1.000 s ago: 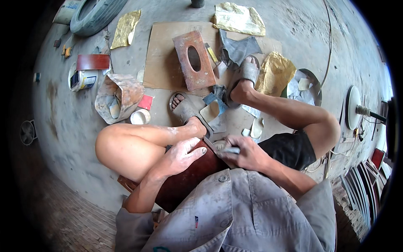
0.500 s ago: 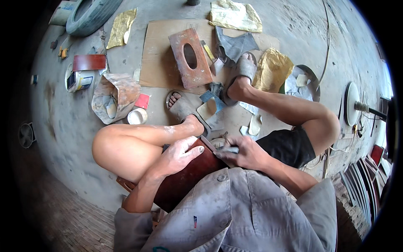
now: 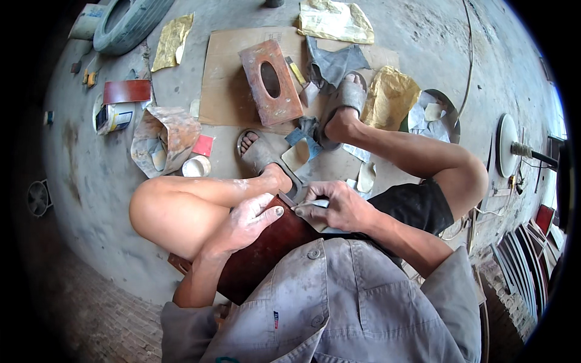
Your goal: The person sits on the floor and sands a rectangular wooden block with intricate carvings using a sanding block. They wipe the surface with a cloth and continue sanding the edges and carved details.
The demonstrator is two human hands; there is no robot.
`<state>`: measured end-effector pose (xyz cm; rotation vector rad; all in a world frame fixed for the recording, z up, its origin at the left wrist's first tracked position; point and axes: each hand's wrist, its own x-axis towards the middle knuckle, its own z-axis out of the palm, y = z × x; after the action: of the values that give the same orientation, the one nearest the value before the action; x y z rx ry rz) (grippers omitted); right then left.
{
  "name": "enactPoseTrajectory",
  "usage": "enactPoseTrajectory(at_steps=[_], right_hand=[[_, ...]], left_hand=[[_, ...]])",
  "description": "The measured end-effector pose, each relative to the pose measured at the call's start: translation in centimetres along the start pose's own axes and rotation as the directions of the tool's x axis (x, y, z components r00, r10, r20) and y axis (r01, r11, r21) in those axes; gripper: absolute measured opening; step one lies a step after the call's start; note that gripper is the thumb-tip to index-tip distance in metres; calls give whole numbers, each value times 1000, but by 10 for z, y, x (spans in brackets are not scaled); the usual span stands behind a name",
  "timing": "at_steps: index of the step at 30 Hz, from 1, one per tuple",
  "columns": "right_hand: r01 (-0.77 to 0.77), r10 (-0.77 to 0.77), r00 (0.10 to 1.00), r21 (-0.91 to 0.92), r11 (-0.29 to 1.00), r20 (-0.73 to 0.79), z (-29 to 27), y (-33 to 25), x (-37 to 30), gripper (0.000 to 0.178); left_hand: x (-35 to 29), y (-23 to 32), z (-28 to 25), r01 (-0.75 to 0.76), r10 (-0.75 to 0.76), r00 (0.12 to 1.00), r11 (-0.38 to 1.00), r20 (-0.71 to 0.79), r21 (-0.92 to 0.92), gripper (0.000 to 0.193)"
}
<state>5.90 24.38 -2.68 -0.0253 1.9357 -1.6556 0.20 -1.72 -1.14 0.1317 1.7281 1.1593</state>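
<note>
Across my lap lies a dark red, glossy wooden piece (image 3: 257, 257), partly hidden by my shirt and arms; its full shape does not show. My left hand (image 3: 245, 224), dusted white, grips it at its far left part, thumb on top. At the far right edge of the piece, my right hand (image 3: 345, 209) pinches a folded grey sheet (image 3: 317, 206) that looks like sandpaper and presses it near that edge. Beyond my feet, a worn reddish-brown tissue box cover (image 3: 286, 100) with an oval opening rests on flattened cardboard (image 3: 219, 85).
Yellow paper sheets (image 3: 390, 100), a grey cloth (image 3: 333, 63) and blue scraps (image 3: 311, 148) lie around my feet. To the left are a stained bag (image 3: 178, 136), a small white tub (image 3: 197, 166), a red panel (image 3: 127, 92) and a tyre (image 3: 130, 27). Curved strips (image 3: 520, 266) stand at the right.
My right hand has shifted a little forward and left along the edge with the folded sheet. My left hand keeps its grip. The whole view has moved slightly.
</note>
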Motion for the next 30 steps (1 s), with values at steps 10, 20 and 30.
enactPoseTrajectory(at_steps=[10, 20, 30], right_hand=[[20, -19, 999, 50, 999, -34, 5, 12, 2, 25], [-196, 284, 943, 396, 897, -176, -25, 30, -48, 27], [-28, 30, 999, 63, 998, -27, -7, 25, -23, 25]], left_hand=[[0, -26, 1, 73, -74, 996, 997, -49, -30, 48], [-1, 2, -8, -13, -18, 997, 918, -74, -396, 36], [-3, 3, -6, -29, 25, 999, 982, -24, -188, 33]])
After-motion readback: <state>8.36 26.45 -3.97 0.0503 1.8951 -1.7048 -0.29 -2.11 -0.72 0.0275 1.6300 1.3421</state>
